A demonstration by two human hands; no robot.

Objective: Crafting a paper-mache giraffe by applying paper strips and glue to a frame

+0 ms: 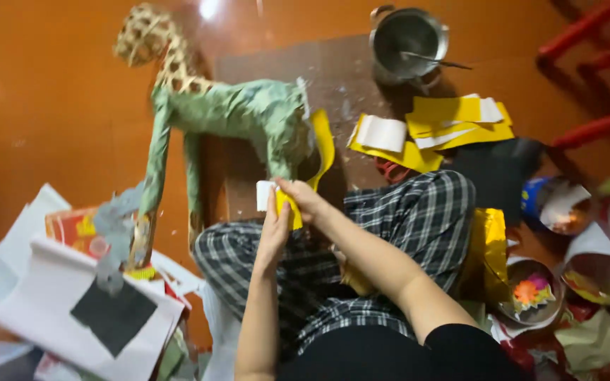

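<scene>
— Sitting cross-legged on the orange floor (58, 120), the person has both forearms raised from six o'clock, meeting at the hind leg of the green paper-covered animal figure (234, 113).

— What are the hands doing?

— Left hand (274, 236) stands upright, fingers together, pressed against a yellow paper strip (323, 144) and its white end. Right hand (305, 197) comes in from four o'clock, wrist bent, fingertips pinching the same strip near the leg.

— Where does the figure stand?

— On a brown board (361, 77) at twelve o'clock of the knees, its bare woven head toward ten.

— Any room around?

— Tight. White sheets (51, 282) with a black square crowd eight o'clock, yellow folded papers (446, 123) lie at two, a metal pot (407, 42) past them at one, bowls and coloured scraps at four. Open floor lies only toward ten and eleven.
</scene>
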